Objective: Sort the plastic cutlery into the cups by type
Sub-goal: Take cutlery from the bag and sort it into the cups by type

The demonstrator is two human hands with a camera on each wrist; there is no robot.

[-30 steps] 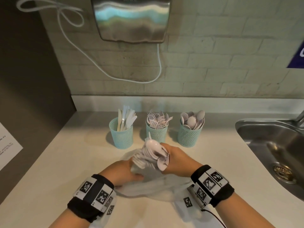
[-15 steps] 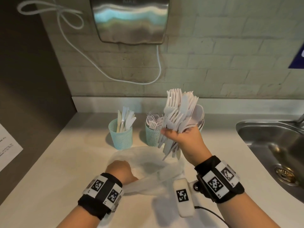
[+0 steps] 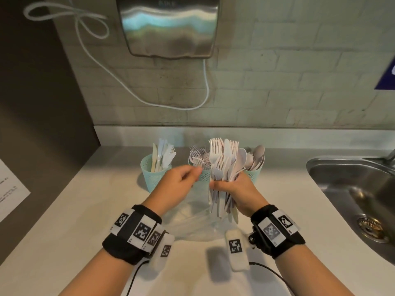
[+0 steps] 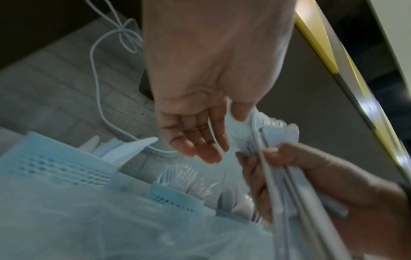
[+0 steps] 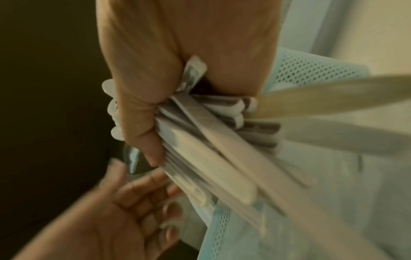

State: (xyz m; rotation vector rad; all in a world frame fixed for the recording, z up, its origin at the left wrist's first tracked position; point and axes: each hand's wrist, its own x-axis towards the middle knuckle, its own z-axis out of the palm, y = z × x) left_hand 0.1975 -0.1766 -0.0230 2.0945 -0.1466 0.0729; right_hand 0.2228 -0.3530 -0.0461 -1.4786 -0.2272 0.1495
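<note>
My right hand (image 3: 220, 185) grips a thick bundle of mixed white plastic cutlery (image 3: 224, 161), held upright in front of the middle and right cups. My left hand (image 3: 195, 174) is raised just left of the bundle with relaxed fingers that hold nothing I can make out. In the left wrist view its fingers (image 4: 200, 142) reach toward the bundle (image 4: 278, 168). Three teal mesh cups stand at the back: the knife cup (image 3: 152, 178), the fork cup (image 3: 204, 175) and the spoon cup (image 3: 253, 173). The right wrist view shows the bundle (image 5: 211, 149) fanning out of my fist.
A clear plastic bag (image 3: 192, 227) lies crumpled on the white counter below my hands. A steel sink (image 3: 352, 189) is set in at the right. A hand dryer (image 3: 168, 26) and its white cable (image 3: 128, 90) hang on the tiled wall behind the cups.
My right hand lifted the cutlery bundle out of the bag and turned it upright. My left hand let go of the bag and rose beside the bundle.
</note>
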